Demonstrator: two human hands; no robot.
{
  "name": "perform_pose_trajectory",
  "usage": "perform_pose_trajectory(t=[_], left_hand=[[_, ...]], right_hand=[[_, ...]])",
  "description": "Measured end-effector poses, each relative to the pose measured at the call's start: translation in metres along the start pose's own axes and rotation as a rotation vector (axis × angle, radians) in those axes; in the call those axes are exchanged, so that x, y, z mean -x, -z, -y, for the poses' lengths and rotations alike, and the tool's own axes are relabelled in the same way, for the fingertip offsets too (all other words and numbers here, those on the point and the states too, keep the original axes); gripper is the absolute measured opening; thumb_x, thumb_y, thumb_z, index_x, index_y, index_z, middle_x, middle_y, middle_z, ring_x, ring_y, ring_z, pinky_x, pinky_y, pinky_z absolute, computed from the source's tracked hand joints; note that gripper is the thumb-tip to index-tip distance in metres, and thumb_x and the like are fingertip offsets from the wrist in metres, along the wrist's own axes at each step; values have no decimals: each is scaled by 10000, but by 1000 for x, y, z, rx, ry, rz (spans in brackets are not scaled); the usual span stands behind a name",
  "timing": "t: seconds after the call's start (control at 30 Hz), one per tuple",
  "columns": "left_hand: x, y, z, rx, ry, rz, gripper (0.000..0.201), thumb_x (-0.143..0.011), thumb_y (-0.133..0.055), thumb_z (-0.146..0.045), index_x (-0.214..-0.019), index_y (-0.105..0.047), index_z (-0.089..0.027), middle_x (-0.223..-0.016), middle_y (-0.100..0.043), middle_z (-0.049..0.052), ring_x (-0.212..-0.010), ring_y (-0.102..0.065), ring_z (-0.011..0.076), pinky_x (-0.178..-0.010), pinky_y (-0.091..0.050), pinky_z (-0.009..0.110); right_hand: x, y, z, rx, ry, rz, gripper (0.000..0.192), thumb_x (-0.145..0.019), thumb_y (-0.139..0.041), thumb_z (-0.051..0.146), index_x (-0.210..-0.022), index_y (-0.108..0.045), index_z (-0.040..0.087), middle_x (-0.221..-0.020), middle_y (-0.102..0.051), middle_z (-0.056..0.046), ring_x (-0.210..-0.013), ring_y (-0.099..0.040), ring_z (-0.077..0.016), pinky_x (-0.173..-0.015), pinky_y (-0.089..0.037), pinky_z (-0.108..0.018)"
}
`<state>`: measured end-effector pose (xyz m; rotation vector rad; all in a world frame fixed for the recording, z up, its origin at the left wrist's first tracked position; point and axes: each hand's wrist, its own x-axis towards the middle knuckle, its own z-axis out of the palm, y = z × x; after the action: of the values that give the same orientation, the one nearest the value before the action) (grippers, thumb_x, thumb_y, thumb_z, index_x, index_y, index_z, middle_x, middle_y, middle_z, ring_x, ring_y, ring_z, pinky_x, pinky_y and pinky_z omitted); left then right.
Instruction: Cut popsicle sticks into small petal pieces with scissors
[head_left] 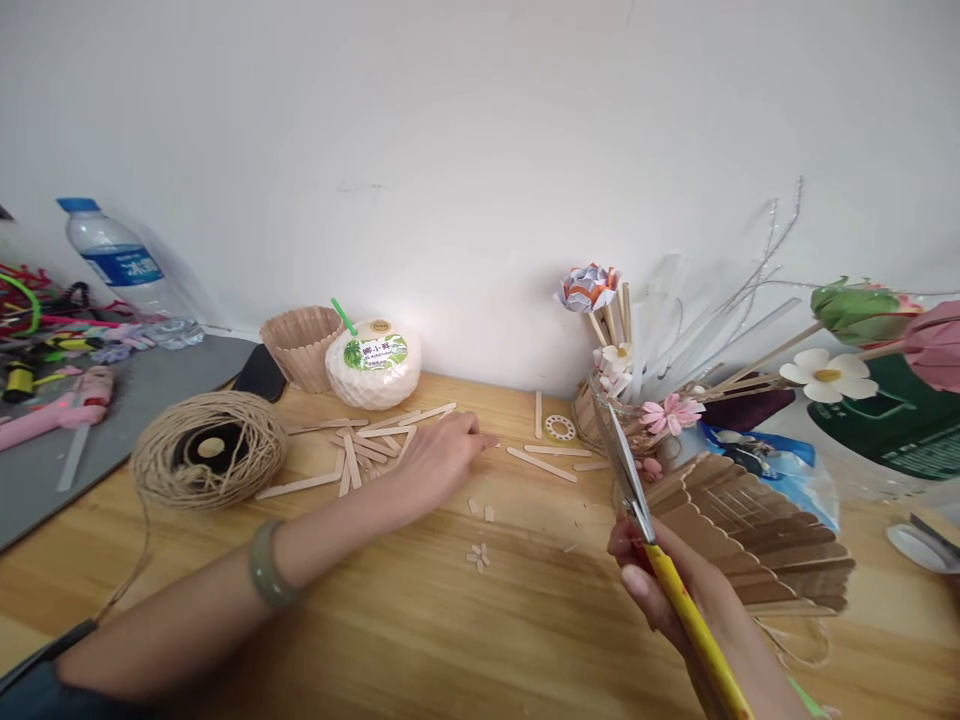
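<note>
My left hand [442, 460] reaches over the table, its fingers pinched together beside a pile of craft sticks [367, 450]. Something small and pale may show at the fingertips, but I cannot make it out. Scissors with yellow handles [694, 630] are in my right hand [675, 590], blades pointing up and away from me. Between the hands, a few short cut stick pieces [478, 557] lie grouped like a small flower. Two more bits [489, 514] lie just above them. Several loose sticks [541, 464] are scattered to the right of my left hand.
A twine ball [210, 450], a stick-walled cup [300, 345] and a white coconut drink [375, 365] stand at left. Farther left are a water bottle [124, 265] and pink glue gun [67, 415]. A tape roll [559, 428], craft flowers [589, 290] and a stick basket [757, 530] are right.
</note>
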<state>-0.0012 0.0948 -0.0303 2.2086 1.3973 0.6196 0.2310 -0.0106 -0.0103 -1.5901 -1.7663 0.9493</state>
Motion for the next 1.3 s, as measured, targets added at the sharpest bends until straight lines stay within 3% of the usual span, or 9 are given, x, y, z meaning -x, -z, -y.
perform_pose_trajectory(t=[0.33, 0.43, 0.57, 0.7, 0.8, 0.9, 1.03, 1.13, 1.3], left_hand=[[-17, -10, 6, -296, -58, 142, 219, -896, -380, -266, -878, -574, -166, -845, -574, 40, -825, -534, 185, -674, -379, 275], [-22, -11, 6, -326, -110, 183, 219, -889, -383, -214, -819, -579, -145, -814, -583, 55, -801, -542, 189, -670, -385, 283], [-30, -17, 5, -342, -182, 220, 231, -849, -398, -85, -750, -603, -121, -861, -596, 108, -894, -527, 228, -725, -396, 313], [-33, -15, 2, -295, -182, 216, 245, -819, -396, -21, -782, -626, -97, -921, -608, 141, -928, -532, 235, -768, -405, 329], [-26, -2, -1, -201, -163, 239, 216, -833, -441, -104, -814, -656, -113, -895, -648, 102, -859, -571, 200, -765, -414, 295], [-9, 14, -4, -67, -149, 355, 176, -810, -513, -182, -836, -683, -143, -809, -695, 30, -699, -608, 138, -639, -432, 210], [13, 23, -2, 47, -147, 494, 132, -746, -583, -167, -751, -714, -166, -736, -711, -1, -640, -620, 124, -590, -418, 179], [20, 19, 5, 74, -107, 471, 134, -712, -589, -128, -701, -713, -177, -716, -707, 9, -663, -621, 143, -623, -408, 200], [22, 12, 21, 121, 21, 311, 77, -700, -592, -167, -715, -667, -179, -659, -667, 3, -632, -598, 151, -588, -399, 217]], right_hand=[[-3, 5, -5, -9, 25, 72, 327, -796, -497, 539, -757, -443, 219, -647, -434, 35, -584, -419, -153, -523, -369, -245], [-3, 2, -3, -13, 9, 6, 329, -798, -494, 546, -764, -454, 221, -654, -447, 31, -595, -439, -160, -536, -386, -257], [-2, -1, 0, -16, 22, 35, 316, -778, -534, 523, -758, -473, 214, -645, -463, 29, -576, -445, -156, -520, -386, -260], [0, -3, 8, -54, -5, -54, 304, -792, -514, 511, -736, -458, 217, -629, -418, 46, -571, -389, -142, -520, -347, -254], [1, -4, 12, -66, -9, -55, 331, -777, -521, 538, -731, -460, 216, -619, -412, 47, -571, -376, -144, -520, -330, -258], [1, -4, 11, -62, -9, -35, 361, -776, -507, 567, -718, -460, 214, -622, -415, 44, -579, -373, -146, -524, -325, -260], [1, -4, 7, -26, 9, 12, 354, -804, -479, 566, -741, -439, 221, -644, -402, 40, -595, -380, -153, -536, -326, -271], [0, -4, 3, 8, 26, 67, 330, -835, -451, 546, -764, -419, 225, -658, -401, 37, -602, -390, -156, -546, -337, -276], [-3, -2, -2, 18, 40, 82, 345, -823, -454, 556, -750, -432, 220, -639, -407, 38, -571, -395, -149, -517, -347, -262]])
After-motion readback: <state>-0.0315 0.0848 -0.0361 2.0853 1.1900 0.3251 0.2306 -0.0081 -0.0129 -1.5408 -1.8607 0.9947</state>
